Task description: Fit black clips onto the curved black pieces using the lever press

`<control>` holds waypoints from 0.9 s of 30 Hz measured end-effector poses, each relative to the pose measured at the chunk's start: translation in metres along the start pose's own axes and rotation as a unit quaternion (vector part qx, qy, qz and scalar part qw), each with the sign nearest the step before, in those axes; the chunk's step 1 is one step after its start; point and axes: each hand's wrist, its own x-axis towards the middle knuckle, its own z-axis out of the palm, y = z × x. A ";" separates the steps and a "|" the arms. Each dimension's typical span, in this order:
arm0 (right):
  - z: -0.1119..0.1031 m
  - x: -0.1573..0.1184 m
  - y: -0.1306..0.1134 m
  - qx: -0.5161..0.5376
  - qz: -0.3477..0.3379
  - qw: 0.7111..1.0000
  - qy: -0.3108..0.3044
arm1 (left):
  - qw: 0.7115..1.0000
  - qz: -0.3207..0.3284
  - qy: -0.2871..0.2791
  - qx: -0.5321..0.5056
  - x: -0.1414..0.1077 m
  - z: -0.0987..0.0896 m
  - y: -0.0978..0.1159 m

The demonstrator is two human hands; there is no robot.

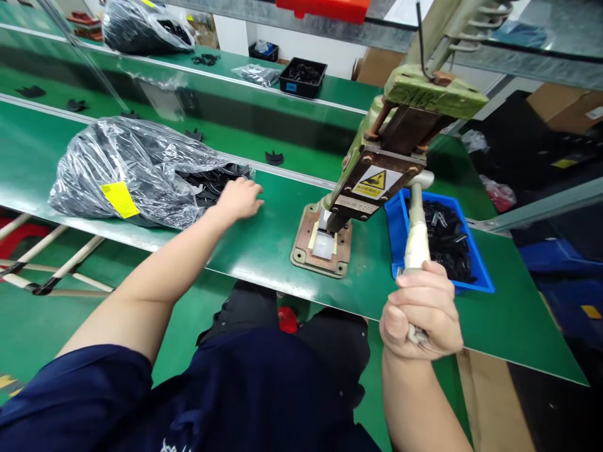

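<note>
My right hand (421,314) is wrapped around the tape-covered lever (417,235) of a green hand press (372,169). Under the press ram, a pale block (324,243) sits on the brown metal base plate (339,263). My left hand (240,199) is at the mouth of a clear plastic bag (136,169), beside the black plastic parts (211,182) inside it. Its fingers are partly spread, and I see nothing between them.
Right of the press stands a blue bin (487,276) of black parts. Several curved black pieces, one being a loose part (274,157), lie on the green strip behind. Farther back are another filled bag (146,28) and a black tray (304,91).
</note>
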 end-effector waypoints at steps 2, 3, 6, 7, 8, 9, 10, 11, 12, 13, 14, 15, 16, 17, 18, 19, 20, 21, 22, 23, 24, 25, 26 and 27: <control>0.001 0.000 -0.001 0.002 0.009 1.000 0.005 | 0.994 -0.052 -0.070 0.063 0.004 0.000 -0.036; 0.001 -0.001 -0.002 0.001 0.013 1.000 0.004 | 0.990 -0.061 -0.099 0.080 0.006 0.001 -0.048; 0.000 -0.001 -0.003 -0.009 0.019 1.000 -0.003 | 0.983 -0.047 -0.148 0.094 0.010 0.006 -0.063; 0.000 -0.001 -0.003 -0.012 0.018 1.000 -0.002 | 0.984 -0.038 -0.153 0.089 0.011 0.008 -0.061; 0.000 -0.001 -0.003 -0.014 0.016 1.000 -0.001 | 0.984 -0.027 -0.155 0.080 0.010 0.009 -0.058; 0.000 -0.001 -0.003 -0.015 0.014 1.000 0.001 | 0.985 -0.016 -0.156 0.068 0.010 0.009 -0.054; -0.001 -0.001 -0.004 -0.016 0.014 1.000 0.001 | 0.987 -0.004 -0.153 0.056 0.009 0.010 -0.048; -0.001 0.000 -0.004 -0.018 0.016 1.000 0.001 | 0.988 0.008 -0.148 0.045 0.007 0.011 -0.043; -0.001 0.000 -0.004 -0.020 0.018 1.000 0.000 | 0.989 0.020 -0.143 0.034 0.006 0.012 -0.038; -0.001 0.000 -0.005 -0.022 0.020 1.000 -0.002 | 0.989 0.031 -0.140 0.024 0.004 0.013 -0.034; 0.000 0.001 -0.006 -0.023 0.022 0.999 -0.004 | 0.990 0.037 -0.138 0.011 0.002 0.015 -0.030; 0.000 0.001 -0.006 -0.024 0.024 0.999 -0.004 | 0.989 0.041 -0.139 -0.004 0.001 0.017 -0.027; 0.000 0.002 -0.007 -0.025 0.026 0.999 -0.005 | 0.989 0.042 -0.143 -0.020 0.001 0.019 -0.025; 0.001 0.002 -0.007 -0.025 0.028 0.999 -0.005 | 0.987 0.040 -0.150 -0.038 0.001 0.021 -0.023; 0.001 0.002 -0.008 -0.025 0.029 0.999 -0.004 | 0.985 0.036 -0.158 -0.056 0.002 0.023 -0.021; 0.002 0.003 -0.008 -0.024 0.030 0.999 -0.003 | 0.983 0.032 -0.168 -0.073 0.003 0.025 -0.020; 0.002 0.003 -0.008 -0.023 0.030 0.999 -0.001 | 0.980 0.027 -0.178 -0.090 0.005 0.027 -0.018; 0.002 0.003 -0.009 -0.021 0.028 0.999 0.000 | 0.976 0.026 -0.187 -0.106 0.007 0.029 -0.016; 0.002 0.003 -0.009 -0.019 0.027 0.999 0.002 | 0.973 0.027 -0.195 -0.121 0.008 0.030 -0.013; 0.002 0.004 -0.009 -0.017 0.026 0.999 0.002 | 0.970 0.031 -0.202 -0.134 0.009 0.031 -0.011; 0.002 0.004 -0.009 -0.016 0.027 1.000 0.001 | 0.967 0.036 -0.206 -0.144 0.009 0.032 -0.007; 0.001 0.004 -0.009 -0.015 0.029 0.999 -0.001 | 0.965 0.042 -0.208 -0.152 0.008 0.032 -0.004; 0.001 0.003 -0.009 -0.016 0.030 0.999 -0.004 | 0.964 0.049 -0.207 -0.157 0.006 0.032 0.000; 0.001 0.003 -0.009 -0.016 0.031 0.999 -0.008 | 0.965 0.055 -0.201 -0.161 0.002 0.032 0.004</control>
